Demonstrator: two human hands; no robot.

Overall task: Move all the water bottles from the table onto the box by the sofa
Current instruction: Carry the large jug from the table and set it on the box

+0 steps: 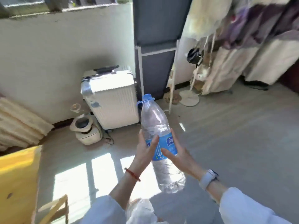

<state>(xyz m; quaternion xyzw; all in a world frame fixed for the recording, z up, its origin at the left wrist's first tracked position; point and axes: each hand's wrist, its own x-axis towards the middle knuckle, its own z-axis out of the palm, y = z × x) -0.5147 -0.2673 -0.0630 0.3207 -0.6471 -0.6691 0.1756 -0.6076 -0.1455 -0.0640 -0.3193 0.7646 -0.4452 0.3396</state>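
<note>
A clear plastic water bottle (pixel 156 126) with a blue cap and blue label is held up in the air over the floor, tilted with its cap away from me. My left hand (pixel 145 151) grips its left side at the label. My right hand (pixel 179 156) presses against its right side, fingers spread along the label. Something clear and crinkled, perhaps a second bottle (pixel 140 210), shows under my left forearm, mostly hidden. Neither the box nor the sofa is identifiable in view.
A white suitcase (pixel 111 101) stands by the wall ahead, with a small appliance (pixel 85 128) on the floor to its left. A grey fabric wardrobe (pixel 155 65) rises behind. A yellow tabletop (pixel 17 180) and a wooden chair (pixel 55 209) are at lower left. Hanging clothes (pixel 234 46) are at upper right.
</note>
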